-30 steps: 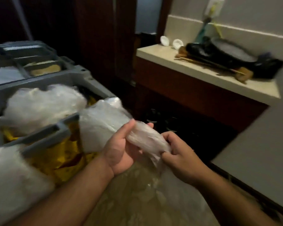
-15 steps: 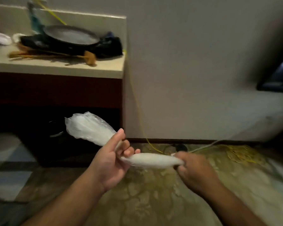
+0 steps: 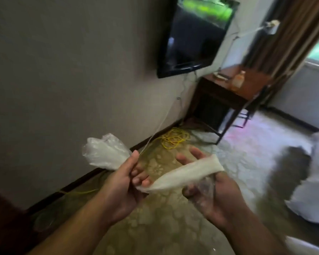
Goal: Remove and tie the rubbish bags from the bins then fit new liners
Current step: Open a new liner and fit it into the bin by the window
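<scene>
Head camera view: a clear plastic liner [image 3: 182, 174] is stretched taut between a person's two bare hands, held in the air low and to the left of the wall-mounted television [image 3: 195, 35]. The left hand [image 3: 122, 181] grips the liner, its fingers curled round a gathered neck, and the loose end puffs out above the thumb on the side away from the television. From there the plastic runs as a twisted white band to the right hand [image 3: 217, 190], almost straight below the television, where it crosses the base of the fingers and thin film lies over the palm. Several fingers of that hand are spread and straight; whether the band is pinched there cannot be told.

Below the hands lies a patterned carpet [image 3: 155, 227]. A coil of yellow cable [image 3: 174, 138] sits on the floor under the television, at the foot of the wall [image 3: 63, 70]. A dark wooden table [image 3: 226, 92] carrying a small bottle [image 3: 238, 80] stands just below and right of the television. Brown curtains [image 3: 293, 34] hang further right, and white bedding [image 3: 313, 190] lies well to the lower right.
</scene>
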Demonstrator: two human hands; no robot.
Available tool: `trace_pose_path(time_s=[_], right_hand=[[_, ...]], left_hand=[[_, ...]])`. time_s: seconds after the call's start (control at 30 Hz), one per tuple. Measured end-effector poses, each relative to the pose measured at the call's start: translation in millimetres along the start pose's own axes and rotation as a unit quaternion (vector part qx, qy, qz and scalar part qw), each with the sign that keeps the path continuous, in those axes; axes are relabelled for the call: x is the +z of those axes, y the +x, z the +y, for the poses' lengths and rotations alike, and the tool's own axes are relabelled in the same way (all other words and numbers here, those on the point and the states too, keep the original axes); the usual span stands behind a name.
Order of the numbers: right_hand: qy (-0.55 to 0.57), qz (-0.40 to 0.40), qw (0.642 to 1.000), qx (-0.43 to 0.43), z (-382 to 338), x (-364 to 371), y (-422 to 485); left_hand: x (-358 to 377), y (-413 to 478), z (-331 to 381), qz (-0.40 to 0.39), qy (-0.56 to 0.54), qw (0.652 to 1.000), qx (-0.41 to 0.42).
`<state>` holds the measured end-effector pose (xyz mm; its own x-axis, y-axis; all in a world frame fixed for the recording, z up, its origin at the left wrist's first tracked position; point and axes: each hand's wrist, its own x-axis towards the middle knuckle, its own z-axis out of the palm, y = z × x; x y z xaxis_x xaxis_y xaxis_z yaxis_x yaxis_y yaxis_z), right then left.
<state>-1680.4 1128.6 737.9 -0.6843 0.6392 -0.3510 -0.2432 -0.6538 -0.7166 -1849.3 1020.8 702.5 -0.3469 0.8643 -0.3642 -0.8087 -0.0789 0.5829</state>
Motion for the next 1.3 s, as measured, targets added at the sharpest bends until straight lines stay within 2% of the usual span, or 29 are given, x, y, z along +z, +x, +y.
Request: trace_pose_path(time_s=[0.07,0.17,0.27,0.33,0.4,0.5,0.7,0.87,1.07,1.23,1.3], right_hand=[[0.065,-0.003,0.998,-0.021,-13.2,-12.1,15.1],[0.103,-0.021,0.992,-0.067,-31.4,-42.1,32.2],[0.169,-0.066,0.981,-0.07,-43.6,-91.7,50.8],[0.213,-0.048,0.972,-0.083,-50.7,-128.9,64.3],[0.249,-0.063,0.962,-0.093,-60.4,-162.1,79.6],[0.257,-0.087,0.954,-0.126,-88.6,-201.3,113.1],[0.258,-0.077,0.956,-0.119,-180.6,-261.2,199.5],[0.223,-0.05,0.964,-0.135,-259.4,-291.1,252.0],[0.258,-0.075,0.954,-0.133,-318.5,-343.5,304.0],[0.257,-0.025,0.952,-0.164,-390.0,-397.6,361.7],[0.271,-0.045,0.945,-0.18,-417.4,-420.6,385.1]], left_hand=[[14.6,42.7,-0.4,-0.046,0.006,0.998,-0.052],[33.9,94.6,-13.0,-0.096,-0.004,0.988,-0.119],[51.9,136.2,-35.9,-0.115,-0.011,0.977,-0.181],[65.6,166.3,-52.5,-0.125,0.01,0.969,-0.212],[81.3,200.5,-66.2,-0.125,0.026,0.963,-0.236],[113.0,257.4,-78.2,-0.122,0.067,0.961,-0.237],[196.5,360.9,-81.3,-0.108,0.137,0.962,-0.208],[258.5,432.1,-87.9,-0.121,0.142,0.964,-0.19],[312.3,528.0,-106.5,-0.144,0.138,0.953,-0.227],[374.6,638.7,-126.1,-0.174,0.129,0.943,-0.251],[405.8,685.9,-132.2,-0.177,0.126,0.941,-0.259]])
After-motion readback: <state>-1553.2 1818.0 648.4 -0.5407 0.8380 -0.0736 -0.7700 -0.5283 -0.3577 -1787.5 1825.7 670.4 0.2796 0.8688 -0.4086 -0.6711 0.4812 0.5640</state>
